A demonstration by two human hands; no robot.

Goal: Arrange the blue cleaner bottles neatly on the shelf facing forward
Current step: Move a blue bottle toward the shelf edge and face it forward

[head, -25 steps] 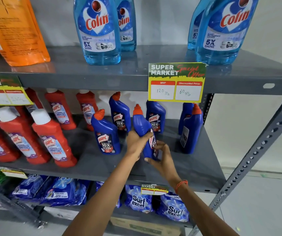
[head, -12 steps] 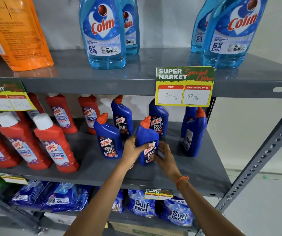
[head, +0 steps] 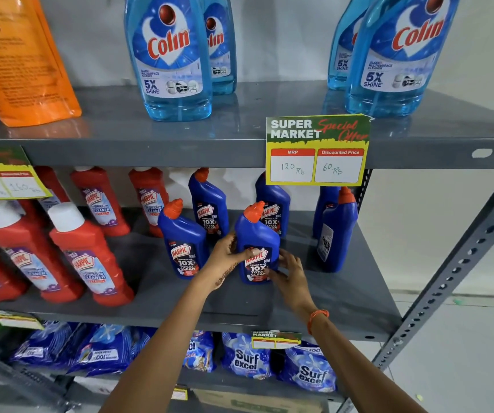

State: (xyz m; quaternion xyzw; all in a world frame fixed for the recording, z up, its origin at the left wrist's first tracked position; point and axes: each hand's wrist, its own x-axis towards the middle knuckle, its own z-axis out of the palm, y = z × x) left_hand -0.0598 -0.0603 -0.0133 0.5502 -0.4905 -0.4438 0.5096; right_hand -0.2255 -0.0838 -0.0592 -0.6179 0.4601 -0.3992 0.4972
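Middle shelf point(head: 150, 305), grey steel: one blue Harpic toilet-cleaner bottle point(head: 257, 242), orange cap, upright, label forward, base on the shelf, front row. Left hand point(head: 227, 254) wraps its left side, thumb across the label; right hand point(head: 289, 274) cups its lower right edge. Neighbouring blue Harpic bottle point(head: 183, 242) just left; side-turned blue bottle point(head: 336, 231) right.

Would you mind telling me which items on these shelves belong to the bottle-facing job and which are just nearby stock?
Belongs to the job:
- held blue bottle, in left hand and right hand
- sideways blue bottle
- middle shelf

Just nearby:
- red bottles
- Colin bottles
- Surf Excel packs
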